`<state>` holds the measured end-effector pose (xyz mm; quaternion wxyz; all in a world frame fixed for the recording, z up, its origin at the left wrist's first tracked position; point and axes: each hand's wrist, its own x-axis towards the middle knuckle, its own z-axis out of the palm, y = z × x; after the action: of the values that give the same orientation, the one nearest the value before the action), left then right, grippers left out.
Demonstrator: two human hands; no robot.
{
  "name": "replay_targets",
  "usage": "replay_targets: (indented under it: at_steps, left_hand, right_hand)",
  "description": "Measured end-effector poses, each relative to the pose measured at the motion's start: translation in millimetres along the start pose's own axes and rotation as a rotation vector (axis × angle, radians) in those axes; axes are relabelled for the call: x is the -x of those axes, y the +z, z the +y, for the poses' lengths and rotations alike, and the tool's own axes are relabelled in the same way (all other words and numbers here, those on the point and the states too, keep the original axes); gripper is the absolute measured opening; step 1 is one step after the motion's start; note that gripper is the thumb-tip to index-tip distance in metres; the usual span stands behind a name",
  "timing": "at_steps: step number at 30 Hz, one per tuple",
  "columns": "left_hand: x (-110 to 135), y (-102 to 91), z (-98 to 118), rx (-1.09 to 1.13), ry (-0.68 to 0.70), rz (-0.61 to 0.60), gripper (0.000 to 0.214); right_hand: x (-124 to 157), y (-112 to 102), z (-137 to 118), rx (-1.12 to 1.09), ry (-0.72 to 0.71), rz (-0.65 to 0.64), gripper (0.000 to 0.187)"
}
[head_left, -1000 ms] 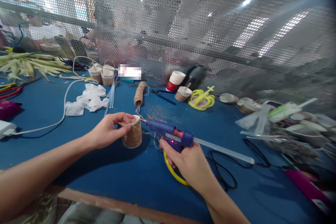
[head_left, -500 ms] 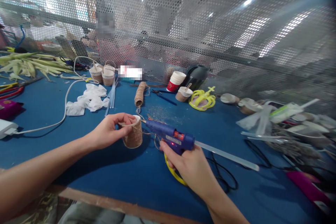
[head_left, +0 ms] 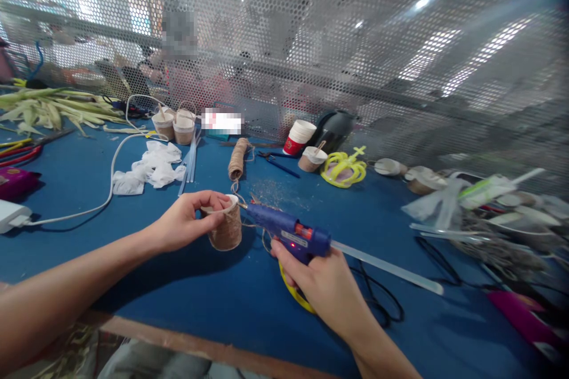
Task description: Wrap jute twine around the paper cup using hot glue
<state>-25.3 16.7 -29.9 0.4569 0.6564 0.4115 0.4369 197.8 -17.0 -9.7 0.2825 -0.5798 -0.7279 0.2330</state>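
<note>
My left hand [head_left: 195, 219] is closed on the rim of a small brown cup [head_left: 226, 232] with a white lining, fingers inside and thumb along the outer wall. In my right hand [head_left: 326, 287] is a blue hot glue gun [head_left: 284, 228] with a small red light lit. Its nozzle points left, at the cup's upper right side; whether they touch I cannot tell. A long clear glue stick [head_left: 391, 266] sticks out of its back. Twine runs from the cup area to a roll of twine [head_left: 239, 160] behind it.
At the back stand lined cups [head_left: 184, 129], a red and white paper cup [head_left: 299, 139], pliers [head_left: 282, 166] and a yellow crown-shaped frame [head_left: 344, 170]. Crumpled white cloth [head_left: 153, 169] and a white cable [head_left: 111, 180] lie left. Black cord [head_left: 377, 296] and a cluttered pile [head_left: 502, 231] are right.
Almost nothing differs. Both hands, the cup and the glue gun keep their places; the view has shifted very slightly.
</note>
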Motion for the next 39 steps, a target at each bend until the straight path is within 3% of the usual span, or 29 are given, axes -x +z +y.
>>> replay_targets:
  at_steps: [16, 39]
  left_hand:
    - [-0.1, -0.2, 1.6, -0.02, 0.005, -0.011, 0.017]
    - [-0.3, -1.5, -0.4, -0.021, 0.02, -0.04, 0.019]
  right_hand:
    - [0.8, -0.1, -0.2, -0.014, 0.036, -0.027, 0.037]
    - [6.7, 0.7, -12.4, -0.07, 0.062, -0.099, 0.027]
